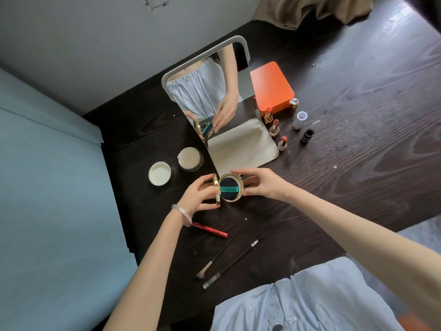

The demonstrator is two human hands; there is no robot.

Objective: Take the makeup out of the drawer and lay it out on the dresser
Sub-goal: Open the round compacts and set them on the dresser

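Both hands are clamped on the open compact (230, 189), left hand (199, 193) on the lid and right hand (261, 183) on the base, likely steadying it over the bench (358, 115), with 3 lipsticks (275, 126) beyond the right hand.

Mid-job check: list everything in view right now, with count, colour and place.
compact: 1, gold, open, dark puff with teal band, held over dresser centre
mirror: 1, white frame, standing behind the compact
orange box: 1, right of mirror
lipsticks: 3, uncapped, gold tubes, right of mirror
caps: 3, gold, white, black, beside the lipsticks
jar: 1, cream, left of mirror
jar lid: 1, white, left of jar
red pen: 1, near edge
brushes: 2, dark handles, near edge
dresser: 1, dark wood
left hand: grips the compact's lid, bangles on wrist
right hand: holds the compact's right rim
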